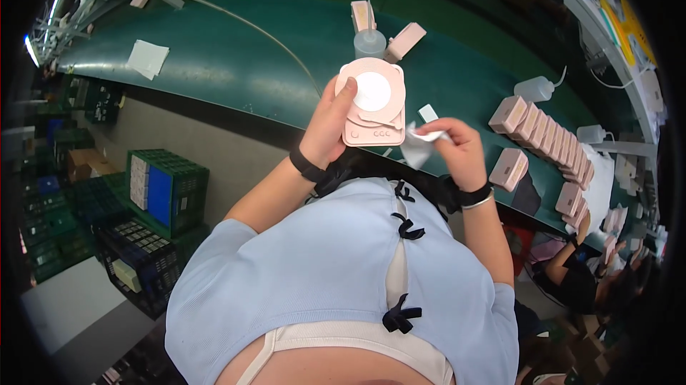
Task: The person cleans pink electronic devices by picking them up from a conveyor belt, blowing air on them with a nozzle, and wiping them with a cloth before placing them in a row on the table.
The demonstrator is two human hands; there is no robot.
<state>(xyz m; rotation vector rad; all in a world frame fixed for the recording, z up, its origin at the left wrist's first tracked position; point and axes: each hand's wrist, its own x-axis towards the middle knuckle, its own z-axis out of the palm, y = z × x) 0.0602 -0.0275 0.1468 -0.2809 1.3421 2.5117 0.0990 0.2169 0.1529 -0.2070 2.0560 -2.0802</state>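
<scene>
My left hand (327, 124) grips a pink device shaped like a small record player (373, 93), thumb over its front beside the white round centre. The device is upright, its round platter above a panel with small buttons. Just right of it, my right hand (461, 152) pinches a crumpled white cloth (418, 147), which hangs close to the device's lower right edge; I cannot tell whether it touches. Beyond the device stands a translucent squeeze bottle (369, 44), with a pink unit (406, 42) and another pink unit (362, 16) behind it.
A row of similar pink units (544, 135) lines the green bench (236, 74) at right, near a squeeze bottle (536, 89). A small white block (427, 113) lies close by. Green crates (189, 188) stand on the floor at left. A co-worker's arm (572, 253) reaches in at right.
</scene>
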